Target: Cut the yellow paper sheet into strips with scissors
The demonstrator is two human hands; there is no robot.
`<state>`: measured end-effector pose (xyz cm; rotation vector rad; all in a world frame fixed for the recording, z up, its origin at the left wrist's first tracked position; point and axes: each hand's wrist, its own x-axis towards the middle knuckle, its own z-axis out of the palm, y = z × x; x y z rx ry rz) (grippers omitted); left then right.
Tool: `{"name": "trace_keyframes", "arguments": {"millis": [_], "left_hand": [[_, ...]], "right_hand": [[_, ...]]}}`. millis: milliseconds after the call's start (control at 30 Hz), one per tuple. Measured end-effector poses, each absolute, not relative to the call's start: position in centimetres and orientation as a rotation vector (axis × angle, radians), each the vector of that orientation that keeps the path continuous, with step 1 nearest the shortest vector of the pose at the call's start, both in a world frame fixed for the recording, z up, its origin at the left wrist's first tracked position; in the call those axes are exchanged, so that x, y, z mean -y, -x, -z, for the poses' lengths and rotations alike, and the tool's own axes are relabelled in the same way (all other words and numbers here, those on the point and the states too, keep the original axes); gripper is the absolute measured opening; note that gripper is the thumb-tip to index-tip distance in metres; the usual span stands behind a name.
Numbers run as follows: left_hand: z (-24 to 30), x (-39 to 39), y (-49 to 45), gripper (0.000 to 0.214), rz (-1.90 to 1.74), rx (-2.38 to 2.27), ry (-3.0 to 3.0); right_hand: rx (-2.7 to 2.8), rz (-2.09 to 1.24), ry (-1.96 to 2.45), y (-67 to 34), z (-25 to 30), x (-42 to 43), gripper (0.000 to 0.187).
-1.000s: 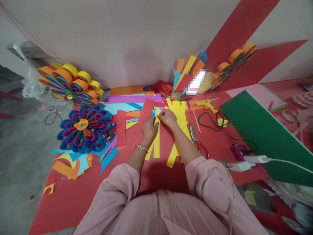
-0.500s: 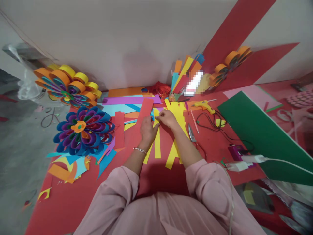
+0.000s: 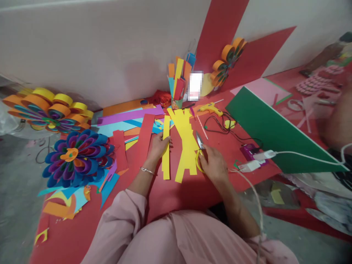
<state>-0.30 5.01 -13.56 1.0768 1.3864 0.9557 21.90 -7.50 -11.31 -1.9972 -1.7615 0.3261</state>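
My left hand (image 3: pixel 160 145), with a bangle at its wrist, is closed around a narrow stack of yellow paper strips (image 3: pixel 166 161). The thumb lies on top and fingertips show past the right edge. Beside it, more yellow strips (image 3: pixel 187 141) lie fanned and overlapping on the red table (image 3: pixel 156 205). My right hand (image 3: pixel 216 165) grips the handles of a pair of scissors (image 3: pixel 200 140). Their metal blades point away from me, next to the yellow pile. A wide red paper strip (image 3: pixel 145 134) lies left of my left hand.
A yellow glue gun (image 3: pixel 210 109) with a dark cord lies beyond the scissors. Paper flowers, one blue and purple (image 3: pixel 78 159), one orange and yellow (image 3: pixel 49 110), stand left. A green board (image 3: pixel 275 135) and white plugs (image 3: pixel 264 156) are right. A cup of strips (image 3: pixel 177 103) stands behind.
My right hand has left the yellow strips, moved right and taken hold of the scissors. My left hand now holds a stack of yellow strips apart from the pile. The view has turned right.
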Motion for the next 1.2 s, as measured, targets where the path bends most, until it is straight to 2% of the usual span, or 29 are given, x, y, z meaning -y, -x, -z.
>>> {"name": "trace_keyframes", "arguments": {"millis": [133, 200, 300, 367, 467, 567, 633, 767, 833, 1000, 1200], "left_hand": [[12.2, -5.4, -1.6, 0.042, -1.016, -1.479, -1.209], [11.5, -4.8, -1.6, 0.049, -1.039, -1.565, -1.503], [11.0, -2.6, -1.3, 0.039, -0.894, -1.480, -2.065], [11.2, -0.9, -1.6, 0.029, -0.773, -1.290, -2.197], [11.8, 0.9, -2.9, 0.033, -0.809, -1.150, -1.950], [12.1, 0.9, -4.2, 0.037, -0.986, -1.250, -1.575], [12.2, 0.2, -4.3, 0.032, -1.047, -1.336, -1.391], [11.5, -1.6, -2.8, 0.024, -1.036, -1.372, -0.982], [10.9, -2.1, -2.0, 0.021, -0.999, -1.354, -0.821], [9.5, -2.3, -1.7, 0.019, -0.927, -1.259, -0.561], [8.9, -2.3, -1.9, 0.019, -0.864, -1.172, -0.435]], "right_hand": [[1.818, -0.185, 2.219, -23.0, 12.1, 10.1, 0.050], [1.879, -0.189, 2.234, -22.8, 11.9, 10.1, 0.055], [1.937, -0.212, 2.230, -22.7, 11.5, 9.6, 0.059], [1.922, -0.219, 2.240, -23.2, 11.6, 9.4, 0.059], [1.856, -0.163, 2.254, -24.1, 12.0, 9.4, 0.057], [1.794, -0.107, 2.129, -24.6, 12.3, 8.9, 0.052], [1.769, -0.215, 1.955, -24.4, 12.3, 7.8, 0.048], [1.609, -0.683, 1.790, -23.3, 11.9, 2.7, 0.041], [1.554, -0.673, 1.840, -22.8, 11.7, -0.4, 0.036], [1.537, -0.727, 1.881, -20.8, 11.6, -4.2, 0.009], [1.496, -0.902, 1.756, -20.1, 12.2, -2.0, 0.021]]}}
